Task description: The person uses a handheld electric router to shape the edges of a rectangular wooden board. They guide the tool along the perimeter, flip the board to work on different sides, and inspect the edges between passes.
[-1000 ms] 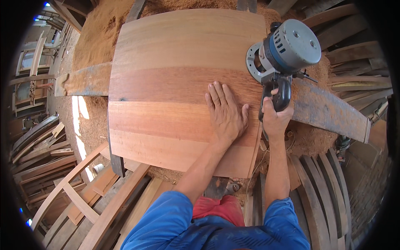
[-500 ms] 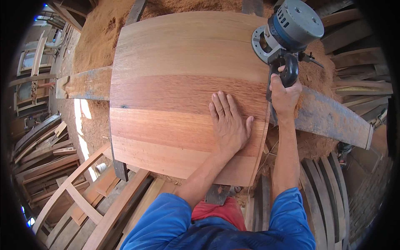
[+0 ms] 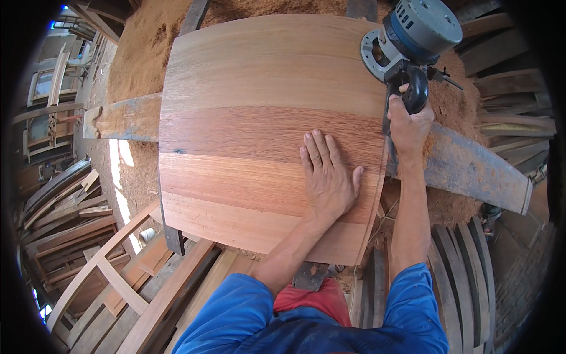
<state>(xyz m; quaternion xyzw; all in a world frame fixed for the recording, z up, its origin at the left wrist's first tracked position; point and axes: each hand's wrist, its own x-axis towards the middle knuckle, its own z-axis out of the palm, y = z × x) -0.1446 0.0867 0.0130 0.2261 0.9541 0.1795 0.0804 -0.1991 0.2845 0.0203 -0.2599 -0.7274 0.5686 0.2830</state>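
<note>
The wide curved wooden panel (image 3: 265, 130) lies across a heavy beam (image 3: 471, 168) amid sawdust (image 3: 138, 59), filling the middle of your view. At its far right edge sits the blue-grey router (image 3: 410, 35), base on the panel's rim as far as the bent view shows. Your left hand (image 3: 327, 174) is spread flat, fingers together, pressing on the panel near its right side, forearm reaching up from below. Your right hand (image 3: 407, 121) is clenched round the router's black handle (image 3: 415, 88), arm nearly straight.
</note>
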